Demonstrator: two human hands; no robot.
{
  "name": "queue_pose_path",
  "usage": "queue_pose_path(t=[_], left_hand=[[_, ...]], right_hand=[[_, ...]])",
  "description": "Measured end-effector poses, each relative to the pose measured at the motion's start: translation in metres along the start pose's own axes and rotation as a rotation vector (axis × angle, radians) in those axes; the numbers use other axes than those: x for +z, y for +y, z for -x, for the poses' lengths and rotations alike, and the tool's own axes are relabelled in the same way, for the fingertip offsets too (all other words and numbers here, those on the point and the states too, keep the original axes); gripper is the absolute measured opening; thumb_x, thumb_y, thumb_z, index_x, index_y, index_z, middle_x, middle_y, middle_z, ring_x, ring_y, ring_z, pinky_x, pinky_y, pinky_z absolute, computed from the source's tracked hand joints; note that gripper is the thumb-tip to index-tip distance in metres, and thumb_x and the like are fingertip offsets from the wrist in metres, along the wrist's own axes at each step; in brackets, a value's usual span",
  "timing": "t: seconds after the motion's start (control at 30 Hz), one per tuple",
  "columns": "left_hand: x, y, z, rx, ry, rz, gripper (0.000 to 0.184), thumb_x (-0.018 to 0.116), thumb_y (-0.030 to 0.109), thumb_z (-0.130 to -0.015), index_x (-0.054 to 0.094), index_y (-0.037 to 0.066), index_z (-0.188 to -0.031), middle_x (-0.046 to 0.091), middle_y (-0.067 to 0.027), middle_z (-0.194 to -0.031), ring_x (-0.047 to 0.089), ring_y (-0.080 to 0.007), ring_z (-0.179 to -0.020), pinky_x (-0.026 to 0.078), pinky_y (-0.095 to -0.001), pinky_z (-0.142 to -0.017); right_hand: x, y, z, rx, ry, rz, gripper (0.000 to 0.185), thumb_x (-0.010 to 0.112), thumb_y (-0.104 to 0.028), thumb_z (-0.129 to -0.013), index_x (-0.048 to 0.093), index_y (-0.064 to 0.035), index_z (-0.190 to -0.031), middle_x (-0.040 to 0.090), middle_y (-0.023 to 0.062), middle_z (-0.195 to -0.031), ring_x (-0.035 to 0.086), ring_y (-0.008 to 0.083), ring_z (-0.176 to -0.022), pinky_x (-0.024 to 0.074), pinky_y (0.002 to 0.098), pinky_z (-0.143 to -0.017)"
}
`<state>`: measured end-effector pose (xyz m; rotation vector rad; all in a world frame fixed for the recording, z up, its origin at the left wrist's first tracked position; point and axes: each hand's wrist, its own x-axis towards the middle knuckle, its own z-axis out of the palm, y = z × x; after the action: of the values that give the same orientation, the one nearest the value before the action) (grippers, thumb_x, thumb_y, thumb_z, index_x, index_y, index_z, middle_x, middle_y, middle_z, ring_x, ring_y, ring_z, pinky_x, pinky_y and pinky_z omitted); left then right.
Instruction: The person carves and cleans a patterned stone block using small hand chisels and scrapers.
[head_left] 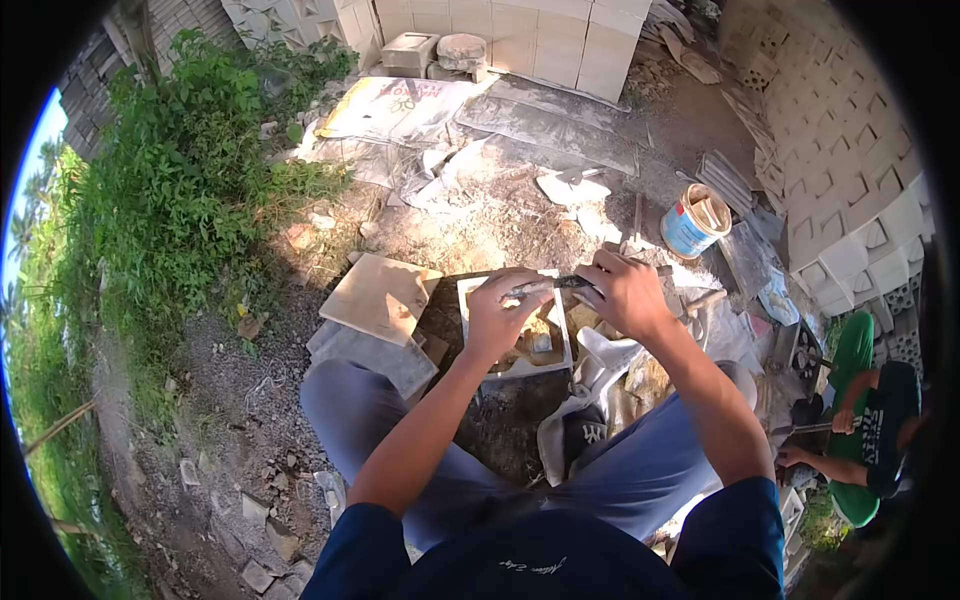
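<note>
A thin dark rod-like tool (570,282) lies crosswise between my two hands, above a white-rimmed square tray or mould (567,345). My left hand (503,308) is closed round its left part, with the thumb and fingers pressed together. On its right part my right hand (622,293) has its fingers curled over it. Inside the tray, under the hands, are brownish material and a small pale block (541,343). A square tan board (380,297) rests on a grey slab just left of the tray.
A blue and white bucket (694,222) stands at the right, beyond my right hand. Patterned blocks (850,150) are stacked along the right side. Another person (885,430) works at the lower right with a green object. Plants (190,170) grow at the left.
</note>
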<state>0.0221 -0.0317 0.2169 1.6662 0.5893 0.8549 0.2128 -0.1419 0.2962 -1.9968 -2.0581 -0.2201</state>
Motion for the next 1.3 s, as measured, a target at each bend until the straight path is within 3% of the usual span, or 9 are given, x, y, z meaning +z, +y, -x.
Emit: queue_pose_path(t=[0.17,0.5,0.63,0.83,1.0,1.03,1.13,1.23,1.3], left_hand=[[-0.008,-0.023,0.009,-0.051,0.129,0.147,0.026,0.076,0.007,-0.086,0.067,-0.002,-0.109,0.059,-0.0131,-0.132,0.063,-0.0173,-0.107,0.055,-0.0325,-0.089],[-0.012,-0.038,0.013,-0.144,0.111,0.151,0.034,0.068,0.018,-0.094,0.063,-0.004,-0.119,0.068,-0.0047,-0.092,0.059,-0.0077,-0.084,0.050,-0.0273,-0.077],[-0.009,-0.049,0.007,-0.208,0.068,0.145,0.032,0.066,0.020,-0.097,0.065,-0.006,-0.116,0.065,-0.0033,-0.093,0.058,-0.0074,-0.084,0.052,-0.0285,-0.077],[-0.015,-0.071,-0.001,-0.443,0.249,0.573,0.044,0.062,0.018,-0.100,0.054,-0.007,-0.134,0.062,-0.0020,-0.105,0.061,-0.0129,-0.095,0.055,-0.0468,-0.095],[-0.011,-0.092,-0.002,-0.506,0.311,0.855,0.040,0.058,0.017,-0.101,0.053,-0.001,-0.137,0.059,-0.0070,-0.132,0.064,-0.0257,-0.112,0.051,-0.0504,-0.103],[-0.008,-0.094,-0.001,-0.521,0.299,0.928,0.039,0.058,0.017,-0.101,0.053,0.001,-0.137,0.059,-0.0072,-0.131,0.064,-0.0266,-0.112,0.051,-0.0504,-0.103],[0.008,-0.105,-0.002,-0.558,0.233,0.995,0.036,0.058,0.019,-0.101,0.056,0.001,-0.132,0.061,-0.0072,-0.126,0.063,-0.0266,-0.113,0.052,-0.0484,-0.102],[0.015,-0.101,-0.001,-0.547,0.117,0.954,0.035,0.058,0.021,-0.101,0.058,-0.002,-0.128,0.062,-0.0089,-0.122,0.063,-0.0276,-0.113,0.055,-0.0443,-0.099],[0.011,-0.108,-0.006,-0.629,0.130,0.792,0.027,0.057,0.018,-0.102,0.065,-0.004,-0.117,0.066,-0.0090,-0.117,0.065,-0.0205,-0.104,0.058,-0.0390,-0.092]], right_hand=[[0.054,-0.025,0.012,0.133,0.274,-0.057,0.024,0.078,-0.021,-0.077,0.067,-0.0108,-0.095,0.059,0.0055,-0.088,0.066,0.0273,-0.081,0.0536,0.0398,-0.066],[0.083,-0.023,0.016,0.269,0.315,-0.179,0.025,0.075,-0.009,-0.073,0.061,-0.0087,-0.094,0.055,0.0096,-0.089,0.061,0.0351,-0.082,0.0488,0.0464,-0.070],[0.098,-0.005,0.025,0.359,0.186,-0.301,0.025,0.076,-0.016,-0.077,0.061,-0.0068,-0.094,0.060,0.0130,-0.091,0.062,0.0405,-0.082,0.0495,0.0486,-0.069],[0.074,0.040,0.024,0.509,-0.372,-0.446,0.034,0.079,-0.039,-0.080,0.074,-0.0097,-0.095,0.067,0.0194,-0.075,0.064,0.0410,-0.074,0.0514,0.0465,-0.069],[0.051,0.043,0.008,0.664,-0.062,-1.089,0.033,0.070,-0.028,-0.094,0.071,0.0047,-0.088,0.067,0.0084,-0.072,0.062,0.0167,-0.066,0.0483,0.0351,-0.061],[0.059,0.043,0.006,0.666,-0.074,-1.087,0.033,0.070,-0.028,-0.094,0.071,0.0047,-0.088,0.067,0.0084,-0.072,0.062,0.0167,-0.066,0.0483,0.0351,-0.061],[0.102,0.032,0.003,0.822,0.666,-1.956,0.027,0.059,-0.022,-0.099,0.060,-0.0025,-0.080,0.061,0.0111,-0.078,0.059,0.0204,-0.075,0.0492,0.0423,-0.088],[0.122,0.026,-0.002,0.679,0.659,-2.252,0.041,0.052,-0.027,-0.102,0.041,-0.0104,-0.067,0.040,0.0037,-0.061,0.049,0.0192,-0.067,0.0413,0.0572,-0.104],[0.115,0.019,-0.014,0.647,0.773,-2.129,0.041,0.052,-0.026,-0.103,0.039,-0.0115,-0.067,0.037,0.0015,-0.059,0.045,0.0165,-0.062,0.0465,0.0501,-0.092]])
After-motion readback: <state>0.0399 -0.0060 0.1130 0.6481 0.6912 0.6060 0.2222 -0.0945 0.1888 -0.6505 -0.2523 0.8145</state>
